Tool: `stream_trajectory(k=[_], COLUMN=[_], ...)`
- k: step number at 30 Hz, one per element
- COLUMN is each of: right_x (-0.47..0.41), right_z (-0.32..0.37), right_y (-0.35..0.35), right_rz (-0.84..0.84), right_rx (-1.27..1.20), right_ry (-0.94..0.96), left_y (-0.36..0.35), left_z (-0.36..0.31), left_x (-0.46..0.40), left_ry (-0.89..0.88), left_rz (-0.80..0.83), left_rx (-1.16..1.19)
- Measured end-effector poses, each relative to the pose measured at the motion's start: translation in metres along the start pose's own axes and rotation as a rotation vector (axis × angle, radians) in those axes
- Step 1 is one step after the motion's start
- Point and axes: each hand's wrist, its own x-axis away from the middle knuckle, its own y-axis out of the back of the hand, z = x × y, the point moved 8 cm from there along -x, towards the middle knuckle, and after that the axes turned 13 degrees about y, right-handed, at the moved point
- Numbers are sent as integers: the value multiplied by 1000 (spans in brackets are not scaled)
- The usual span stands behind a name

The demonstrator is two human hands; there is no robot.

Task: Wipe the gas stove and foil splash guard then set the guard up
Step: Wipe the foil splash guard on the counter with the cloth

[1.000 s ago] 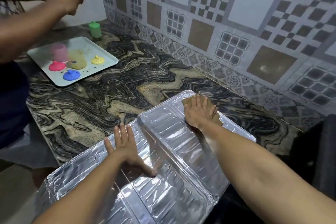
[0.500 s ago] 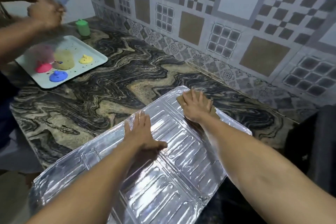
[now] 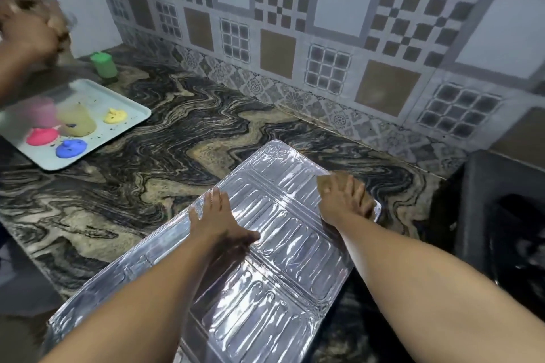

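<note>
The silver foil splash guard [image 3: 283,244] lies flat and unfolded on the marbled counter, running from the lower left up toward the wall. My left hand [image 3: 219,222] rests flat on its middle panel, fingers spread. My right hand [image 3: 343,200] presses a brown cloth [image 3: 330,181] onto the guard's far right edge; most of the cloth is hidden under the palm. The black gas stove [image 3: 501,215] shows only partly at the right edge.
Another person's hands [image 3: 32,29], blurred, work at the far left above a white tray [image 3: 129,109] holding pink, blue, yellow and tan lumps. A green bottle [image 3: 103,66] stands behind the tray. A patterned tile wall [image 3: 324,38] backs the marbled counter [image 3: 147,186].
My right hand slid the cloth rightward along the guard's far edge to its right side. My left hand moved up the foil toward the far end. The other person's hands keep moving.
</note>
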Motion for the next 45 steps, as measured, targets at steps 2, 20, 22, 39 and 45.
stream_trajectory(k=[2,20,22,39,45], right_x=[15,80,73,32,-16], right_z=[-11,-21,10,106,155], right_y=[12,92,90,-51,-49], right_rz=[-102,-806,-727,-5,34], right_rx=[9,-716,-605,202,189], right_ry=[-67,-247,-44,498,635], left_y=[0,-2,-3,5,3], left_z=[2,5,5,9,9], left_x=[-1,0,0,-2,-6], left_ry=[1,-51,-53,-108,-93], left_rz=[-8,-18,-19,51,65], left_rx=[2,65,60,-99,-116])
